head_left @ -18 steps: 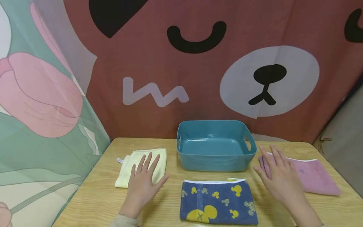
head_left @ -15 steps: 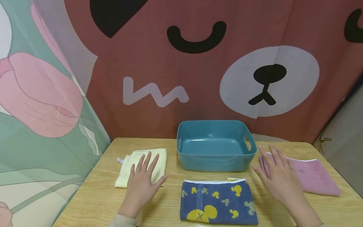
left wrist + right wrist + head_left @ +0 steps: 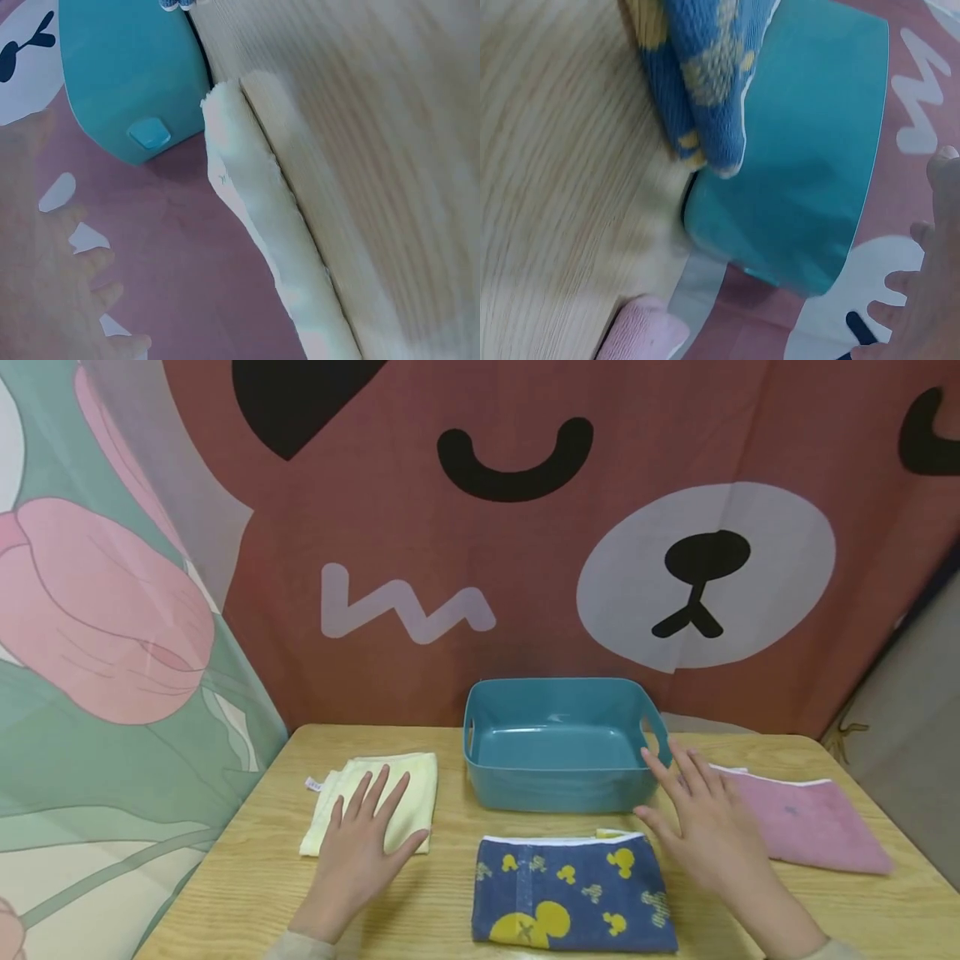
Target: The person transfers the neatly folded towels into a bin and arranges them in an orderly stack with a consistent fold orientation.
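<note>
My left hand (image 3: 356,856), fingers spread, is over the near part of a folded pale yellow towel (image 3: 411,802) at the left of the table. In the left wrist view that towel (image 3: 262,202) lies below the hand, apart from its fingers (image 3: 97,262). My right hand (image 3: 701,827) has its fingers spread too and holds nothing. Its fingertips overlap the right end of a teal plastic basket (image 3: 555,789) in the head view. Between the hands lies a folded navy towel (image 3: 573,893) with yellow mouse-head shapes. A folded pink towel (image 3: 817,822) lies to the right, partly behind my right hand.
The wooden table (image 3: 247,877) carries everything. The basket stands at its back, with handle holes in its ends and nothing inside. A curtain (image 3: 390,668) with a brown bear print hangs right behind the table, and a floral cloth (image 3: 112,760) hangs at the left.
My right hand has moved left, from over the pink towel's left end toward the basket's right end. My left hand has shifted slightly left and down. The view has turned slightly; the towels stay put.
</note>
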A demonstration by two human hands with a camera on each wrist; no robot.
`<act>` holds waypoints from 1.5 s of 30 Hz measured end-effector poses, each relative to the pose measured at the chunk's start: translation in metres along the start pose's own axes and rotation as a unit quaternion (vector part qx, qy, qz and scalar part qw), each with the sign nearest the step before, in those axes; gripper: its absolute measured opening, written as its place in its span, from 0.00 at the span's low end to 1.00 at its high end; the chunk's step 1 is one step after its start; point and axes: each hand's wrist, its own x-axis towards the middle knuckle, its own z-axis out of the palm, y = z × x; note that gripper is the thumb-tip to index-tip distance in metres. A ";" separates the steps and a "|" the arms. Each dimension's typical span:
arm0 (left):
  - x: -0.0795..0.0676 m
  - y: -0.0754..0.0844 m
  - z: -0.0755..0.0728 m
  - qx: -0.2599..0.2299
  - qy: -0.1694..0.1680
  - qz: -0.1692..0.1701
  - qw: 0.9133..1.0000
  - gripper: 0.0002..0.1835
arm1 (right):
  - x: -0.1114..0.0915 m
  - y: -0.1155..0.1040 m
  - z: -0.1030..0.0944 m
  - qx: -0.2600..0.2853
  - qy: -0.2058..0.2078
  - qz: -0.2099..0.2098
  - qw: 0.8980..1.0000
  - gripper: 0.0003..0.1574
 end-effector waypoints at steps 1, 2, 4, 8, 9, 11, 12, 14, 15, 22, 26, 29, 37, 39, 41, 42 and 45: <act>-0.001 -0.001 -0.001 0.001 -0.001 -0.002 1.000 0.41 | 0.000 -0.003 0.000 -0.001 0.001 -0.004 1.000 0.49; -0.003 -0.002 -0.002 0.002 -0.002 -0.003 1.000 0.41 | 0.000 -0.005 0.001 -0.002 0.000 -0.007 1.000 0.49; -0.005 -0.005 -0.002 0.003 -0.003 -0.004 1.000 0.41 | 0.000 -0.010 0.002 -0.003 -0.003 -0.013 1.000 0.49; -0.010 -0.009 -0.002 0.003 0.000 0.001 1.000 0.40 | 0.002 -0.018 0.003 -0.007 -0.007 -0.028 1.000 0.48; -0.011 -0.010 -0.001 0.002 0.000 0.002 1.000 0.40 | 0.002 -0.020 0.003 -0.009 -0.007 -0.032 0.999 0.48; -0.013 -0.013 0.000 0.000 0.000 0.004 1.000 0.40 | 0.003 -0.025 0.003 -0.007 -0.012 -0.036 0.999 0.47; -0.014 -0.015 0.001 -0.001 -0.001 0.004 1.000 0.40 | 0.004 -0.027 0.003 -0.006 -0.015 -0.036 0.999 0.47; -0.016 -0.019 0.002 0.000 -0.002 0.001 1.000 0.39 | 0.006 -0.033 0.004 -0.004 -0.025 -0.036 0.999 0.46; -0.017 -0.021 0.002 0.001 0.000 0.000 1.000 0.39 | 0.007 -0.037 0.004 -0.006 -0.028 -0.040 0.999 0.46; -0.020 -0.035 0.000 0.008 0.002 0.003 1.000 0.38 | 0.014 -0.063 0.015 -0.012 -0.018 -0.084 0.996 0.46; -0.024 -0.042 -0.004 0.009 -0.017 -0.007 1.000 0.38 | 0.019 -0.077 0.019 -0.003 -0.014 -0.101 0.995 0.47; -0.026 -0.048 -0.006 0.008 -0.030 -0.017 0.999 0.38 | 0.022 -0.086 0.021 0.003 -0.020 -0.107 0.994 0.48; -0.029 -0.063 -0.011 0.014 -0.043 -0.025 0.999 0.38 | 0.032 -0.106 0.023 0.012 -0.032 -0.114 0.993 0.46; -0.029 -0.066 -0.012 0.015 -0.039 -0.021 0.999 0.37 | 0.035 -0.111 0.023 0.013 -0.035 -0.116 0.993 0.46; -0.030 -0.068 -0.013 0.018 -0.031 -0.012 0.999 0.37 | 0.037 -0.116 0.023 0.015 -0.038 -0.115 0.993 0.46; -0.030 -0.069 -0.014 0.021 -0.026 -0.006 0.999 0.37 | 0.039 -0.119 0.023 0.018 -0.040 -0.114 0.993 0.46; -0.031 -0.073 -0.015 0.022 -0.012 0.008 1.000 0.36 | 0.042 -0.127 0.023 0.032 -0.039 -0.110 0.993 0.46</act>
